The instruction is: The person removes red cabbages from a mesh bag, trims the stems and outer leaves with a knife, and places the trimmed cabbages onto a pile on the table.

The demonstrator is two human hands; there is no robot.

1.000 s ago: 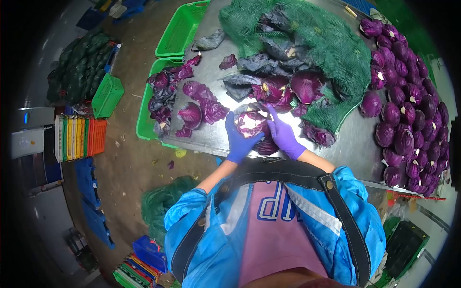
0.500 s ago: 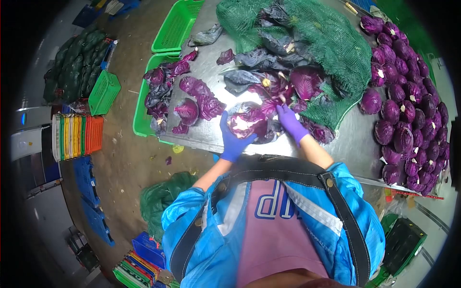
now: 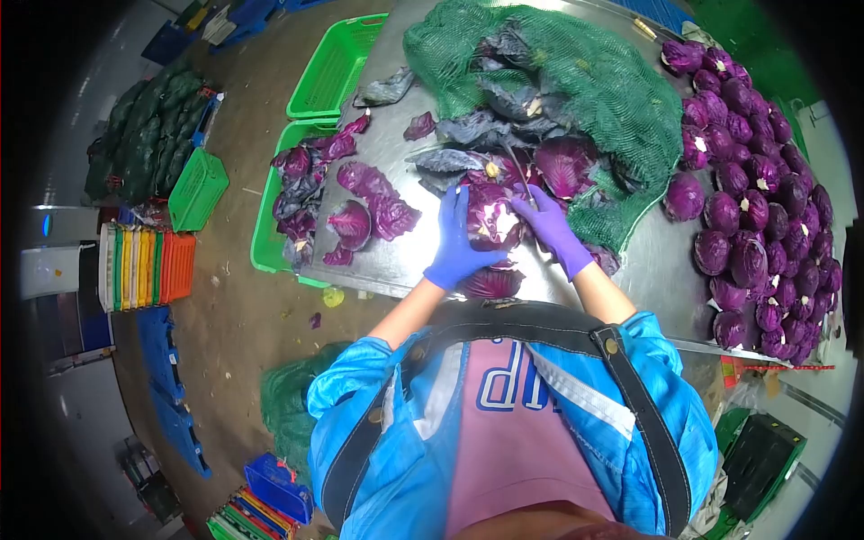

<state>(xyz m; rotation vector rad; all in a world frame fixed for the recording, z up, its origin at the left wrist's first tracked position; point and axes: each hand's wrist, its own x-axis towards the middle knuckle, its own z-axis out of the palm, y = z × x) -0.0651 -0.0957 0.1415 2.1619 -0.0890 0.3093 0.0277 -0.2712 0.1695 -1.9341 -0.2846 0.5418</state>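
A red cabbage [image 3: 491, 223] with a pale cut stem sits on the metal table near its front edge. My purple-gloved left hand [image 3: 457, 245] grips it from the left and front. At its right side is my right hand [image 3: 553, 229], also gloved, closed on a knife [image 3: 517, 166] whose thin blade points away from me; the handle is hidden in the fingers. A loose purple leaf [image 3: 493, 283] lies just below the cabbage. Beyond my hands, another cabbage [image 3: 565, 166] and dark outer leaves [image 3: 472, 129] lie by a green mesh sack [image 3: 621, 99].
Many red cabbages [image 3: 751, 211] are piled on the table's right side. A green crate [image 3: 268, 236] of leaves stands at the left edge, with another green crate [image 3: 335, 67] behind it. Loose leaves [image 3: 378, 198] lie on the table's left part.
The cabbage has turned and moved slightly right and away from me, its pale stem now facing up. My left hand has shifted with it. My right hand has drawn in beside it, and the blade now shows.
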